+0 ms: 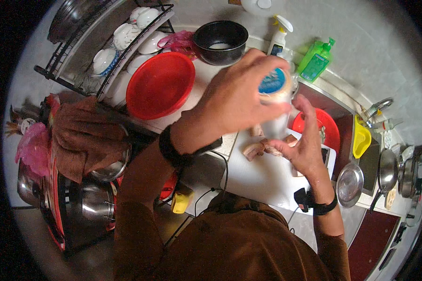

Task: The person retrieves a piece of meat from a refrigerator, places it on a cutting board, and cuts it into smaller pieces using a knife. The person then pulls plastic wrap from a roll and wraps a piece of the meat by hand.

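My left hand (239, 91) grips a white cylinder (276, 123) with a round blue end, blurred by motion; it may be a roll of plastic film. Beside its lower part my right hand (304, 140) has thumb and fingers spread, seemingly with nothing in them. Below both hands lies a white cutting board (246, 179). Several chunks of meat (254, 151), which look like pork belly, rest on its far part. The right hand hides some of the board.
A red basin (161, 86) and a black pot (221, 42) stand at the back left, near a dish rack (135, 45) with bowls. To the right, the sink (343, 102) holds another red basin (332, 128). A metal lid (350, 184) is beside the board; green pump bottle (315, 61) behind.
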Tool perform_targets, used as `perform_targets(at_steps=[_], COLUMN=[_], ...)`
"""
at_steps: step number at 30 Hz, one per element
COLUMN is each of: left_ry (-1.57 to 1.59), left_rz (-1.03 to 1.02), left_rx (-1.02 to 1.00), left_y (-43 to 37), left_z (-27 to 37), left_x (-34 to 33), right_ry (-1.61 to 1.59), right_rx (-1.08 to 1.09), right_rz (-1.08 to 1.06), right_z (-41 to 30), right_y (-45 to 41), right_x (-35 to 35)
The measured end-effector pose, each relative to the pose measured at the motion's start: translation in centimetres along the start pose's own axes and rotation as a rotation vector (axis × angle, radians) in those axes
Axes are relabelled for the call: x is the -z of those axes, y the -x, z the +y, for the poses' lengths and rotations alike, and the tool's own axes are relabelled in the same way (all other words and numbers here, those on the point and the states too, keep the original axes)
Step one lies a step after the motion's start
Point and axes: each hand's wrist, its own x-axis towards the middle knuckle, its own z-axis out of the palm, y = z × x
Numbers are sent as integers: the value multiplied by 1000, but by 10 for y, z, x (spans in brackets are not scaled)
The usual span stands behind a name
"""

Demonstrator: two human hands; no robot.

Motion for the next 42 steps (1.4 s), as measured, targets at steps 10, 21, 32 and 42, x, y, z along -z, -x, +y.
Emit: perform_targets(at_steps=[10,21,32,42], left_ry=[659,1018,461,-619], left_rz=[-157,-447,-276,-356], left_rx=[12,295,600,526], left_y=[52,139,241,209], left_z=[44,96,-37,-130], left_x=[-50,-113,-134,-83], right_ry=[-1381,-1425,-1483,-1313], right_rx=[-632,-901,-858,-859], right_rz=[-117,317,472,541], right_z=[-3,9,-31,-18], right_y=[106,243,277,287], right_x=[20,4,23,26])
